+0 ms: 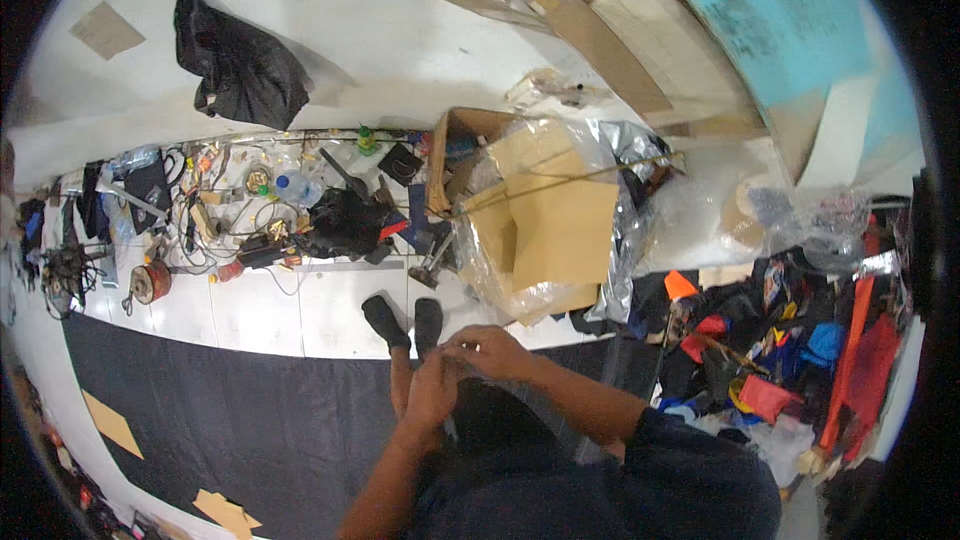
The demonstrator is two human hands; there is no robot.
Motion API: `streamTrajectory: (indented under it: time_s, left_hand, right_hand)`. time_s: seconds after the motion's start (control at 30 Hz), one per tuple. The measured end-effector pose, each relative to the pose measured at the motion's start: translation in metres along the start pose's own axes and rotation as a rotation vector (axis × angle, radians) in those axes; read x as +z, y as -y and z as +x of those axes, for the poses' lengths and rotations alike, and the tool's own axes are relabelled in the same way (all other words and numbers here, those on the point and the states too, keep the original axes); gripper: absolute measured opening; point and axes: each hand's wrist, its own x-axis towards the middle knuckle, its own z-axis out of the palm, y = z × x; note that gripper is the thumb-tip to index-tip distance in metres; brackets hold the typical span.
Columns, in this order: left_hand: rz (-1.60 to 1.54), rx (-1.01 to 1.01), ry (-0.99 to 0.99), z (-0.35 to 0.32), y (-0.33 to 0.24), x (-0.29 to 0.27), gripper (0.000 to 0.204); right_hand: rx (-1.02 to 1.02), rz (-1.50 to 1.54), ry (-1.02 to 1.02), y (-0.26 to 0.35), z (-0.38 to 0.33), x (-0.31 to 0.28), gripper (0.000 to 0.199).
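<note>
My left hand (432, 392) and my right hand (492, 350) meet close in front of my body, fingers pinched together on a thin clear plastic bag (556, 422). The bag drapes down over my lap and seems to hold something dark; what it is cannot be told. My right hand lies slightly above and over the left one. Just beyond the hands are my two feet in black socks (386, 321), resting at the edge of a dark floor mat (240, 410).
A cardboard box wrapped in clear plastic (545, 220) stands just ahead. A heap of colourful fabric pieces (790, 350) lies at the right. Tools, cables and bottles (250, 215) line the wall at the left, under a black bag (240, 65). Cardboard scraps (110, 422) lie on the mat.
</note>
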Motion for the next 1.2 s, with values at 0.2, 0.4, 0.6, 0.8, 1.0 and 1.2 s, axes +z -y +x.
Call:
streamTrajectory:
  time_s: [0.2, 0.4, 0.6, 0.8, 1.0, 1.2]
  left_hand:
    - [0.075, 0.031, 0.01, -0.01, 0.042, -0.007, 0.029]
    - [-0.403, -0.36, -0.116, -0.036, -0.008, -0.077, 0.032]
    - [-0.713, -0.388, -0.23, -0.068, -0.003, -0.107, 0.033]
    - [-0.756, -0.367, -0.306, -0.089, -0.051, -0.113, 0.028]
    - [-0.707, -0.301, -0.431, -0.107, -0.054, -0.067, 0.027]
    - [-0.841, -0.225, -0.363, -0.119, -0.105, -0.032, 0.029]
  right_hand:
    - [-0.163, -0.158, -0.046, 0.036, 0.003, 0.001, 0.047]
    - [-0.218, 0.031, -0.186, 0.069, 0.008, 0.003, 0.033]
    - [-0.298, -0.159, -0.45, 0.08, -0.029, 0.008, 0.024]
    - [-0.251, -0.192, -0.242, 0.065, -0.047, 0.016, 0.031]
    - [-0.223, -0.03, -0.087, 0.113, -0.07, 0.025, 0.032]
    - [-0.219, 0.192, 0.054, 0.101, -0.092, 0.012, 0.02]
